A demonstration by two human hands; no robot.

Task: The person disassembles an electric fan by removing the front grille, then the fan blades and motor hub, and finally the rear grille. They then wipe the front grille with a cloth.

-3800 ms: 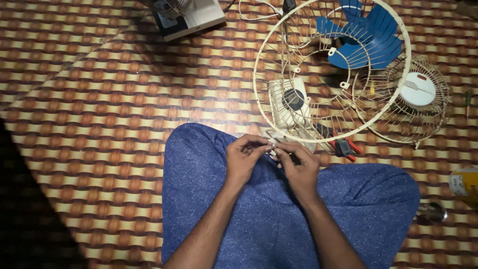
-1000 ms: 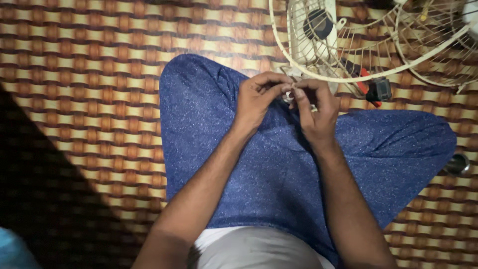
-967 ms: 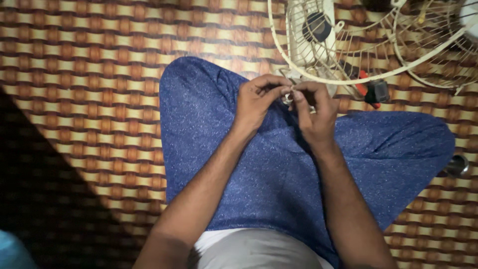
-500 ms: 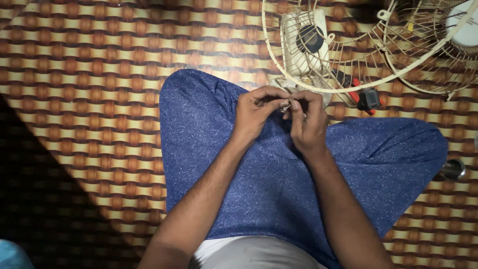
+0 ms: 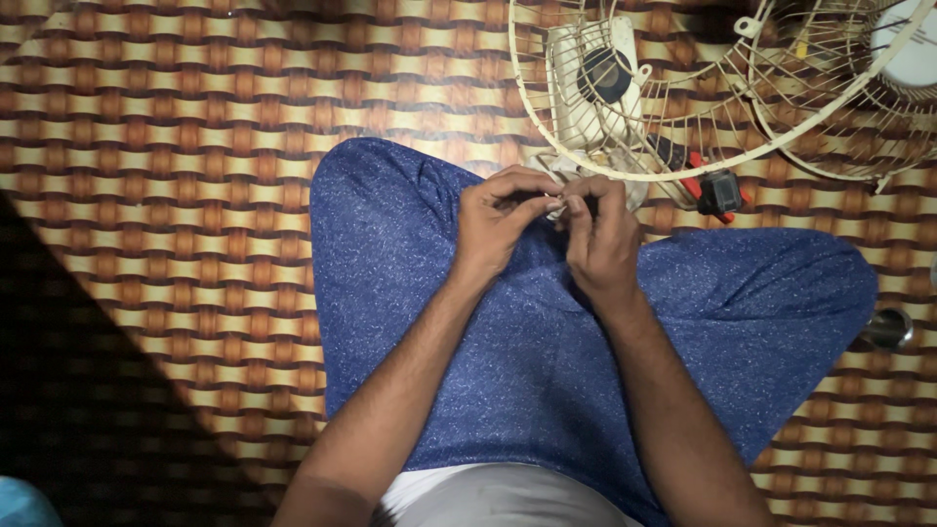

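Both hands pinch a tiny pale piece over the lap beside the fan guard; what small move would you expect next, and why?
Probably another small twist or pull with the fingertips. The left hand and right hand meet at a small pale part, too small to identify, just below the cream fan guard. Neither hand reaches for the red-handled tool.

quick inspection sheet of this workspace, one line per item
surface: woven-pattern brown and cream floor mat, lit in the middle, dark at lower left.
job's things: small pale part pinched between both hands' fingertips over the lap; too small to identify.
clutter: cream wire fan guard with motor housing behind it, second guard at upper right, red and black tool under the guard rim, metal round object at right edge.
grippers: left hand and right hand both closed on the part.
cables: nothing seen.
surroundings: person's blue trousers; blue item in bottom left corner.
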